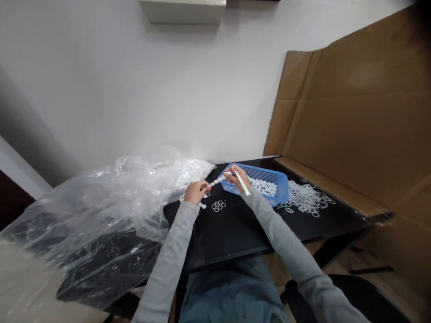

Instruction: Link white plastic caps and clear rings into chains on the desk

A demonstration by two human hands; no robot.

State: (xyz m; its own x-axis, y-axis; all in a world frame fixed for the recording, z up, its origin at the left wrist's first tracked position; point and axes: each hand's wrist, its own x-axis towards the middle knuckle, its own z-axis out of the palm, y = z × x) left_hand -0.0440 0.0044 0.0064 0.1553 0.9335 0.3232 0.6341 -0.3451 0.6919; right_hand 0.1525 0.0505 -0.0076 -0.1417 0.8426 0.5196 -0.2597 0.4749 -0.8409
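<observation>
Gripping string of white plastic rings (pixel 215 181) in left hand (pixel 196 193), fingers clamped; right hand (pixel 236 177) pinching pale rod (pixel 242 183) above blue plastic basket (pixel 283 179); next move calling for steady grip on both.

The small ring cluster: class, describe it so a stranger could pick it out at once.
On the black table, find the blue plastic basket. Just in front of it lies a small cluster of white rings, only a handful, unlike the big heap right of the basket.
</observation>
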